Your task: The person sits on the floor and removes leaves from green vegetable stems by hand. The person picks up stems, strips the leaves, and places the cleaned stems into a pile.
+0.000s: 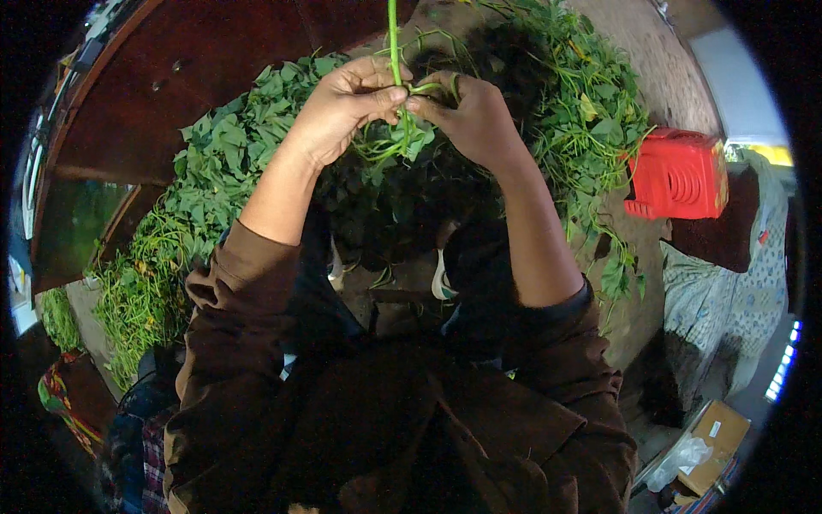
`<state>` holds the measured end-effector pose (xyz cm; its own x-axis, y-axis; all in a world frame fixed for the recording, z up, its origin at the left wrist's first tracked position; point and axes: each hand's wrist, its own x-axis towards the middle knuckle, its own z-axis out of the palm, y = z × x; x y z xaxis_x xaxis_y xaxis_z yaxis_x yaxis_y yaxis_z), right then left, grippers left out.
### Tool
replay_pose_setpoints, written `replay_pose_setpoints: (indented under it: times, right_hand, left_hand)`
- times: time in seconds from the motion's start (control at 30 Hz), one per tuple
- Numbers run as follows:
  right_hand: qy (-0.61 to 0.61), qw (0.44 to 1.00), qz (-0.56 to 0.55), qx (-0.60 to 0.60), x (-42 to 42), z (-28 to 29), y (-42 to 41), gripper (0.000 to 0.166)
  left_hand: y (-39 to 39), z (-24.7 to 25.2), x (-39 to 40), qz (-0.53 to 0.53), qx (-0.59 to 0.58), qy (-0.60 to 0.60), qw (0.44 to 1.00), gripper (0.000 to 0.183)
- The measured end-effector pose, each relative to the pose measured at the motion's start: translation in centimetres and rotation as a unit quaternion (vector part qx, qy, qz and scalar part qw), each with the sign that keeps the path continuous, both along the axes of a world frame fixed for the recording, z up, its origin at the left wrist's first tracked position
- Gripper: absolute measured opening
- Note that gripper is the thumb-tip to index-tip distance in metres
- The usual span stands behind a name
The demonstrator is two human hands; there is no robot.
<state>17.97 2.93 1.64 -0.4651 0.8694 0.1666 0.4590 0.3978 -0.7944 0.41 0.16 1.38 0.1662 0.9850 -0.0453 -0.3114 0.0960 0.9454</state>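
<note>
Between thumb and fingers, my left hand [352, 101] grips a green vine stem [393, 38] that rises straight up past the top of the picture. My right hand [467, 119] meets it at the same spot, its thumb and fingers pinching a thin curled side stalk [427, 87]. Just below the fingertips hang a few thin stalks and a leaf [420, 138]. A large pile of green leaves [221, 144] lies beyond my left forearm. Leafy vines [597, 122] spread over the floor past my right arm. Deep shadow hides much of the ground beneath my hands.
A red plastic stool [681, 173] lies on the right, by a patterned cloth [713, 308]. Lower right, a cardboard box [716, 443] has a clear plastic bag on it. Dark red wooden furniture [212, 45] borders the leaf pile. Someone in plaid clothing [153, 443] is at lower left.
</note>
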Motion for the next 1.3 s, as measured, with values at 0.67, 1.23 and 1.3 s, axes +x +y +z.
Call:
replay_pose_setpoints:
  times: [0.67, 1.23, 1.3]
  right_hand:
    - [0.334, 0.919, 0.06, -0.202, 5.4, 1.6, 2.0, 0.025]
    - [0.056, 0.988, 0.139, -0.028, -0.3, -0.2, -1.2, 0.023]
    - [0.065, 0.988, 0.14, 0.016, -0.2, -0.3, -0.8, 0.02]
  left_hand:
    - [1.7, -0.7, -4.4, 0.103, -0.036, -0.157, 0.981, 0.009]
    - [1.5, 0.2, -3.5, -0.054, 0.001, -0.284, 0.957, 0.018]
    - [1.3, 0.9, -2.8, 0.02, -0.019, -0.226, 0.974, 0.017]
